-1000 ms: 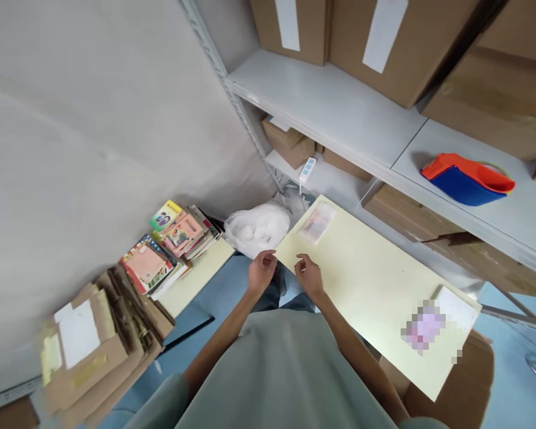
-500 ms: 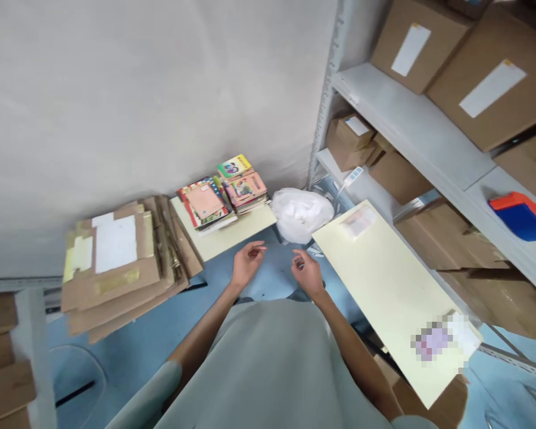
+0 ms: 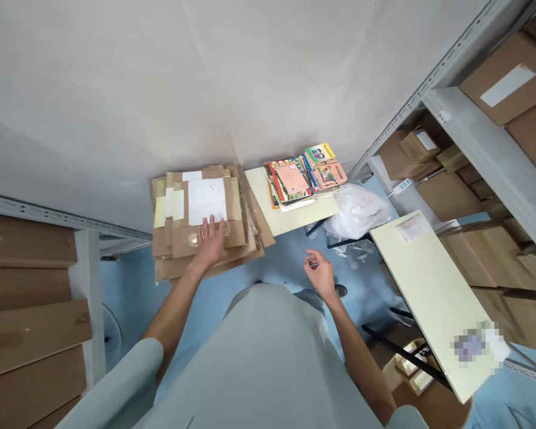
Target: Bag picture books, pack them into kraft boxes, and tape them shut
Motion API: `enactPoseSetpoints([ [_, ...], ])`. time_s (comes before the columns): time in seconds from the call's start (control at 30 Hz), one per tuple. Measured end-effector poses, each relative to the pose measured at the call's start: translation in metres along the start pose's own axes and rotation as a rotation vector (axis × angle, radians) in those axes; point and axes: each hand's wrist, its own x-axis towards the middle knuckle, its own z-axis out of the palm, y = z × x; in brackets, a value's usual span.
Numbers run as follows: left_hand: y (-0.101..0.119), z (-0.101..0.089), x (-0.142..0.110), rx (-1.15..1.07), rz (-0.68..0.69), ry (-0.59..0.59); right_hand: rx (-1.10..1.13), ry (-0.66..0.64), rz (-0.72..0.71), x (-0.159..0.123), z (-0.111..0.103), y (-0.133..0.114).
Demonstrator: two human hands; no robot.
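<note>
My left hand point(image 3: 211, 243) reaches over the near edge of a stack of flattened cardboard boxes point(image 3: 178, 238), its fingers spread on or just above the top sheet. A white paper label point(image 3: 206, 201) lies on that top sheet, right by my fingertips. My right hand point(image 3: 319, 273) hangs in the air over the blue floor, fingers loosely curled, and I see nothing in it. Beyond it, two piles of booklets, one topped by a pink booklet point(image 3: 293, 179) and the other by a yellow and green booklet point(image 3: 320, 154), rest on a cream table point(image 3: 268, 202).
A white plastic bag point(image 3: 360, 210) sits right of the booklets, with paper scraps point(image 3: 355, 253) on the floor below. A second cream table point(image 3: 429, 292) stands at right. Shelves with cardboard boxes point(image 3: 495, 253) line the right; more boxes point(image 3: 31, 333) are at left.
My view has turned left, so the tables sit further right. My left hand has moved from over the floor to the cardboard stack and spread its fingers. My right hand stays curled in the air.
</note>
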Motion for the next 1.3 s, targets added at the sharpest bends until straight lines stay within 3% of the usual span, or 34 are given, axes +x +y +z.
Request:
enactPoseSetpoints([
  [0.13, -0.043, 0.004, -0.005, 0.05, 0.071, -0.059, -0.03, -0.001, -0.023, -0.013, 0.031, -0.019],
  [0.23, -0.054, 0.005, -0.009, 0.005, 0.111, -0.048, -0.036, -0.009, -0.041, -0.024, 0.043, -0.029],
  [0.33, -0.06, -0.007, -0.008, -0.085, 0.174, -0.017, -0.046, -0.005, -0.046, -0.034, 0.046, -0.037],
  [0.5, -0.073, -0.062, 0.002, -0.338, 0.198, 0.166, -0.061, 0.012, -0.075, -0.034, 0.042, -0.044],
  [0.7, -0.077, -0.142, 0.008, -0.593, -0.084, 0.59, -0.012, 0.065, -0.106, -0.016, 0.036, -0.054],
  [0.8, -0.065, -0.159, 0.019, -0.73, -0.101, 0.623, 0.046, 0.114, -0.129, -0.007, 0.027, -0.057],
  [0.9, -0.034, -0.153, 0.039, -0.921, 0.007, 0.448, 0.1, 0.214, -0.132, -0.002, 0.005, -0.053],
  [0.97, 0.002, -0.138, 0.053, -0.993, 0.06, 0.29, 0.131, 0.304, -0.115, -0.003, -0.018, -0.045],
  [1.13, 0.142, -0.081, 0.069, -1.084, 0.191, -0.097, 0.237, 0.556, 0.007, -0.023, -0.091, -0.001],
  [1.3, 0.282, -0.01, 0.056, -1.112, 0.29, -0.495, 0.419, 0.764, 0.102, -0.058, -0.166, 0.071],
])
